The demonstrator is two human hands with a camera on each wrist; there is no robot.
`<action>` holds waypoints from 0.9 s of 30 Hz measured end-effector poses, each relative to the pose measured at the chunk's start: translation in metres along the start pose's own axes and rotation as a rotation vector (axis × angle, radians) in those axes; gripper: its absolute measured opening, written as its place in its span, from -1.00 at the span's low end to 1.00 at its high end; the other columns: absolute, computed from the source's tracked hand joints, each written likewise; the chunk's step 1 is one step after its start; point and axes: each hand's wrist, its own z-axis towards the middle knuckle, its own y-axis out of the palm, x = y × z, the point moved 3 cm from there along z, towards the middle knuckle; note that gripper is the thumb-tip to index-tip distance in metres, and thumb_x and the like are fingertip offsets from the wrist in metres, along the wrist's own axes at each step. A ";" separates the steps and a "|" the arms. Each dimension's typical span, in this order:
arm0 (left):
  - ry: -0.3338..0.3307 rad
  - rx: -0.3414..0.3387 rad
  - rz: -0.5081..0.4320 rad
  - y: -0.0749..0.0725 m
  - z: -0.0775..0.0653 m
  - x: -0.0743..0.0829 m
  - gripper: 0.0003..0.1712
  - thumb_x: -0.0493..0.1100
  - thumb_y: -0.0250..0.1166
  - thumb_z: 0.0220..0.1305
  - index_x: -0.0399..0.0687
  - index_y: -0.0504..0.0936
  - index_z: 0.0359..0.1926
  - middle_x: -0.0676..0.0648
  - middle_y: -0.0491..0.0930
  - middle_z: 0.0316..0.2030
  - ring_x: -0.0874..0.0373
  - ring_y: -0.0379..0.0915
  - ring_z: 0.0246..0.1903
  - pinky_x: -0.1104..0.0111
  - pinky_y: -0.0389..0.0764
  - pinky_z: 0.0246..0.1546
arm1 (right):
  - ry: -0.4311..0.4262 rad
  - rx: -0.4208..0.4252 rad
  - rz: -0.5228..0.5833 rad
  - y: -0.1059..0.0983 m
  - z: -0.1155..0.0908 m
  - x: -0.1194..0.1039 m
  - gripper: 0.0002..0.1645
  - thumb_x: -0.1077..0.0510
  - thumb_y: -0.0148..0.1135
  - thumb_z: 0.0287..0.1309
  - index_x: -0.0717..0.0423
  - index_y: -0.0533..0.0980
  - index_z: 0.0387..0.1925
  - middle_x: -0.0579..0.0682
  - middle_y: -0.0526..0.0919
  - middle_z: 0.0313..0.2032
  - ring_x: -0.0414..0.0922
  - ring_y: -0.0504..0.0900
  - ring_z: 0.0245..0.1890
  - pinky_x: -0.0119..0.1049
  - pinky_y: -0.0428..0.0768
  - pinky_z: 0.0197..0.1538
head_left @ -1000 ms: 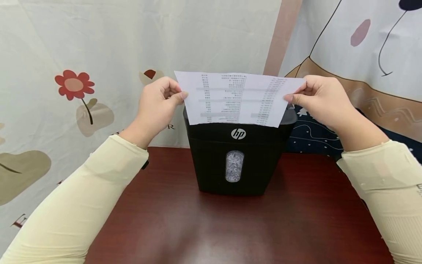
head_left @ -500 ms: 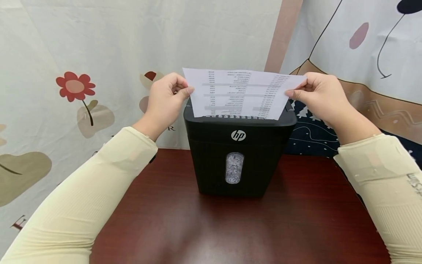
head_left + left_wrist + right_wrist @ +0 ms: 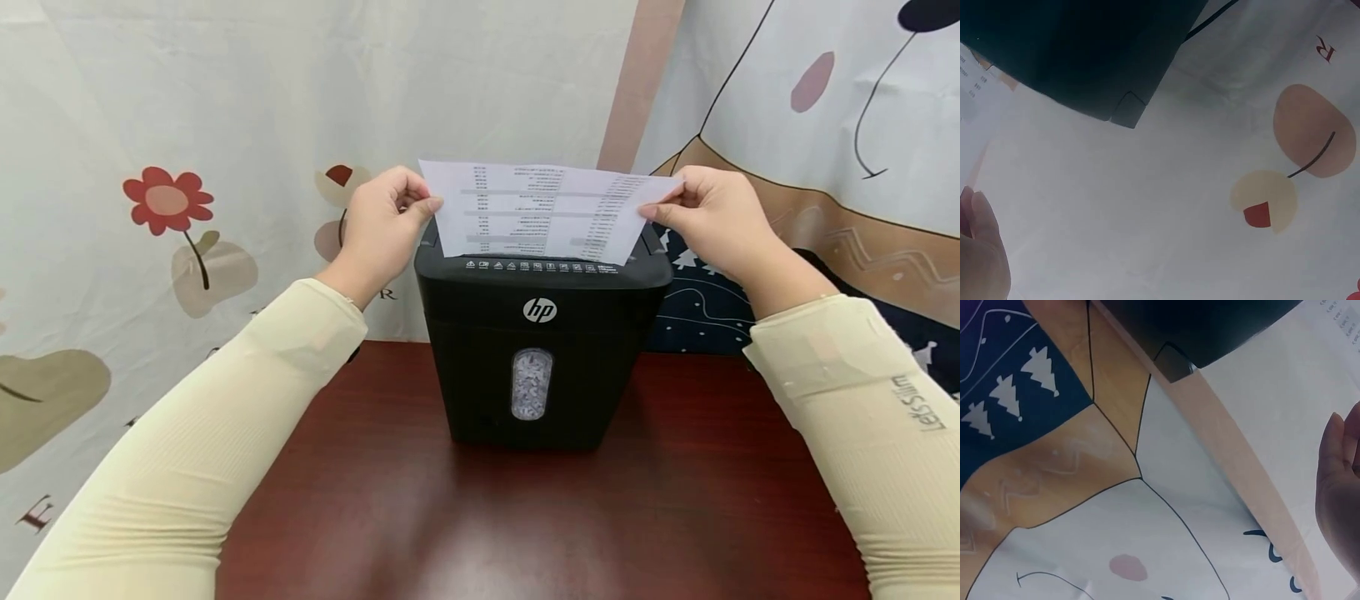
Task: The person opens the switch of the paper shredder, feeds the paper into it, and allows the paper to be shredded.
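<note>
A printed sheet of paper (image 3: 532,212) is stretched between both hands over the top of a black HP paper shredder (image 3: 495,358). My left hand (image 3: 382,225) pinches its left edge between thumb and fingers; my right hand (image 3: 708,221) pinches the right edge the same way. The paper's lower edge lies at the slot, just behind a row of small white icons on the shredder's top. Paper shreds show through the bin's oval window (image 3: 532,383). In the left wrist view the left hand (image 3: 982,250) is partly cut off at the frame's edge, as is the right hand (image 3: 1341,494) in its own view.
The shredder stands on a dark red wooden table (image 3: 525,517). Behind it hangs a pale curtain (image 3: 262,100) with printed flowers and shapes. A dark blue printed cloth area (image 3: 701,308) with white trees lies right of the shredder.
The paper has shifted back and down toward the shredder's slot, uncovering the icon row at the front of the top. My left hand has moved right and my right hand slightly left.
</note>
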 end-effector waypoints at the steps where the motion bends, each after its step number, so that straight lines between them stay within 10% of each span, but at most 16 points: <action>1: 0.002 -0.001 0.005 0.001 0.000 -0.001 -0.87 -0.23 0.27 0.30 -0.19 0.52 -0.35 -0.05 0.53 -0.38 0.22 0.36 -0.34 0.46 0.35 -0.31 | 0.001 -0.002 0.000 0.001 0.001 0.001 -0.77 0.15 0.32 0.18 0.31 0.60 -0.34 0.11 0.65 -0.17 -0.40 0.44 -0.43 -0.51 0.26 -0.49; 27: 0.011 -0.034 -0.006 0.017 0.011 -0.015 -0.89 -0.26 0.22 0.33 -0.21 0.51 -0.33 -0.12 0.52 -0.33 0.10 0.35 -0.29 0.42 0.33 -0.30 | 0.029 0.001 0.014 0.010 0.013 0.015 -0.78 0.15 0.33 0.18 0.28 0.61 -0.37 -0.23 0.59 -0.41 -0.27 0.39 -0.43 -0.49 0.30 -0.43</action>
